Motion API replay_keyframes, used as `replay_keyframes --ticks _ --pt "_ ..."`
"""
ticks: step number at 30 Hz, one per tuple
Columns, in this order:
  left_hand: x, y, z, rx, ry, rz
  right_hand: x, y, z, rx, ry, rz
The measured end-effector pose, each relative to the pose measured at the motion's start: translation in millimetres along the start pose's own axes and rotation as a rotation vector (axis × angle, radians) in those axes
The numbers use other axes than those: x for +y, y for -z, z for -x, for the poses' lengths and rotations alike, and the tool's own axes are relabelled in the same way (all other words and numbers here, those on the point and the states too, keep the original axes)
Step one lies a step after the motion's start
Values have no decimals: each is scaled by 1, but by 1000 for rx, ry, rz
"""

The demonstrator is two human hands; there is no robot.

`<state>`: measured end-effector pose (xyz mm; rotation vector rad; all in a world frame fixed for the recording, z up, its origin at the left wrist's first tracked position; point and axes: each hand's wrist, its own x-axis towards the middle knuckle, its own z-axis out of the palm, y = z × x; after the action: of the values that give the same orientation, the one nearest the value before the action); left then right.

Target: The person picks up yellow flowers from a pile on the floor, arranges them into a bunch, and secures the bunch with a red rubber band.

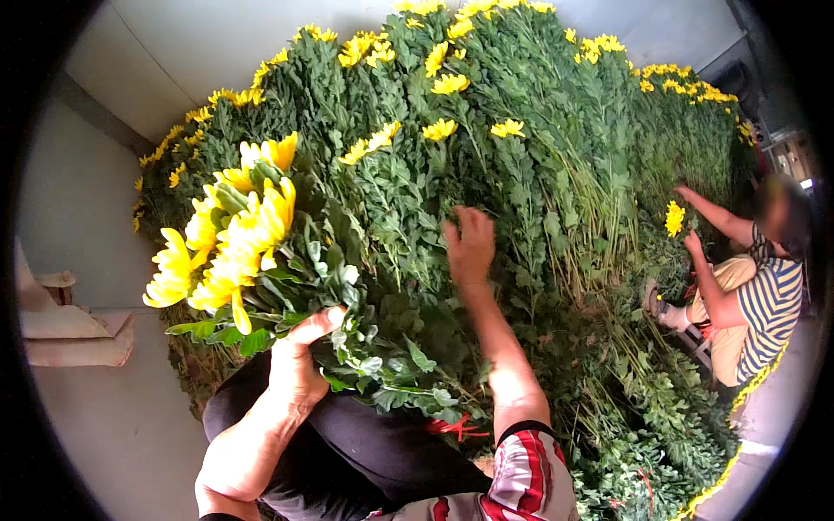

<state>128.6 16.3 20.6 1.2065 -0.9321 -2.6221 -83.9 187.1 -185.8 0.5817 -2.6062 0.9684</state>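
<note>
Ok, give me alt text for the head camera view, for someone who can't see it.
A person's left hand holds a bunch of yellow flowers while the right hand reaches over a large heap of leafy stems. At right, a seated co-worker in a striped top holds a yellow flower.

Yellow flowers (230,239) at left have smooth, softly shining petals; their leaves (369,365) turn glossy where lit. Lower centre, trousers (365,443) are matt black cloth, the striped sleeve (526,473) soft fabric; the upper-left wall (200,52) looks smooth.

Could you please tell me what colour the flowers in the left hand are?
The flowers in the left hand are bright yellow, clearest in the head view.
</note>
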Motion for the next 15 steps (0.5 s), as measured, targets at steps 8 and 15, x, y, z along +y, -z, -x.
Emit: replay_keyframes --ticks 8,15 --pt "-7 -20 -5 -24 0 -119 140 58 4 -256 -775 220" --pt "-5 -25 -9 -64 46 -29 129 72 25 77 -557 -110"
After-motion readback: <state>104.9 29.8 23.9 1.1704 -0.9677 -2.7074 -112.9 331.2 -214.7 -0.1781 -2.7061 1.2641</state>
